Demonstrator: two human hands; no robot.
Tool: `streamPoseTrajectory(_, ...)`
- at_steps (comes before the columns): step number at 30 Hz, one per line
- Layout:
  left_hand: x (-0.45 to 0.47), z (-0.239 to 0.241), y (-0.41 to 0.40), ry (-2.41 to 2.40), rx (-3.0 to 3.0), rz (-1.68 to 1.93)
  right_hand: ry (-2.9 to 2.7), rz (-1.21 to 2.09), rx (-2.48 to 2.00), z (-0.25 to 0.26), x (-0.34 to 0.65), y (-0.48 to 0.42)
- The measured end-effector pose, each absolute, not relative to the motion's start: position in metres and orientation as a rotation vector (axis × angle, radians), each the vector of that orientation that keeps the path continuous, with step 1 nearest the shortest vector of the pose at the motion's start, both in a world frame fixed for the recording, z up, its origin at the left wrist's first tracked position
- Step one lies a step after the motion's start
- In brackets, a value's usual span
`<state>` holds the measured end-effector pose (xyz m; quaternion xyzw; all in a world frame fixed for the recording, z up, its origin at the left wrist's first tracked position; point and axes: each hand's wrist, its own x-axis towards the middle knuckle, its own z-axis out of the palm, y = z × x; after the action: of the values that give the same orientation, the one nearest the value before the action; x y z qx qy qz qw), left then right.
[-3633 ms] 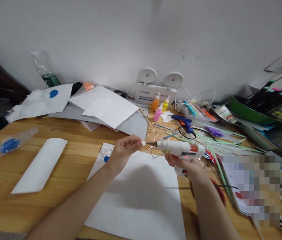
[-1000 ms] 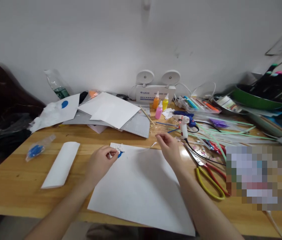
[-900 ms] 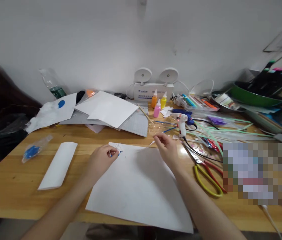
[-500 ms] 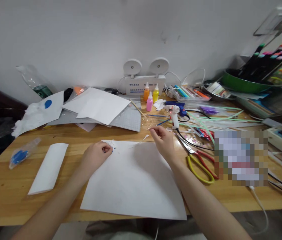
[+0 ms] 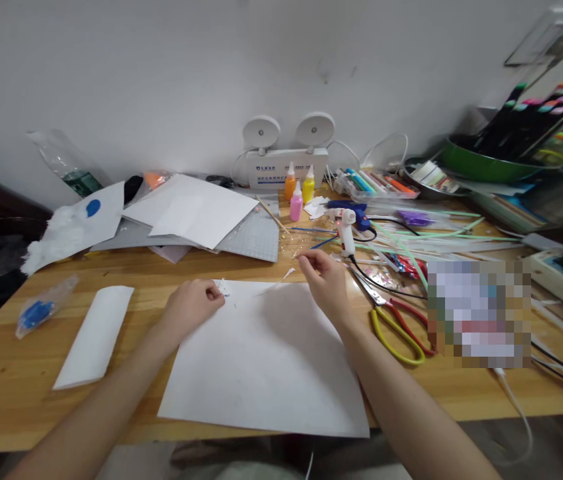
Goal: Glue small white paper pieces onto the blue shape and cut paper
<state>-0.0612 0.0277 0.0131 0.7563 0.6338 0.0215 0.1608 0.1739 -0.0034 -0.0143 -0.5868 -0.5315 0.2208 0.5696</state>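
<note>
A large sheet of white paper (image 5: 266, 360) lies flat in front of me. My left hand (image 5: 195, 303) is closed in a pinch at the paper's upper left corner, beside a scatter of tiny blue and white bits (image 5: 224, 290). Whatever those fingers hold, if anything, is hidden. Over the upper right edge of the paper, my right hand (image 5: 324, 277) has its thumb and forefinger pressed together. Anything between them is too small to name. Left of that hand, a thin pale sliver (image 5: 288, 273) shows by the paper's top edge.
Right of the paper lie scissors (image 5: 398, 330) with red and yellow handles. Behind them is a white glue gun (image 5: 345, 230) with its cord. Small paint bottles (image 5: 296, 203), stacked white sheets (image 5: 206, 210), a folded paper (image 5: 94, 340) and a bagged blue lump (image 5: 38, 313) surround the workspace.
The view has shifted slightly. My left hand covers more of the tiny bits at the corner; my right hand keeps nearly the same pose.
</note>
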Motion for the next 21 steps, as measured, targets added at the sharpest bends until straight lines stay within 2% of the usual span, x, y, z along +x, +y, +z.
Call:
streamPoseTrajectory(11, -0.068, 0.01, 0.037, 1.68, 2.146, 0.072, -1.236, 0.526, -1.364, -0.013, 0.172, -0.005)
streamPoseTrajectory(21, -0.08, 0.011, 0.039, 1.63, 1.975, 0.279, -1.25, 0.531, -1.362, -0.015, 0.173, -0.005)
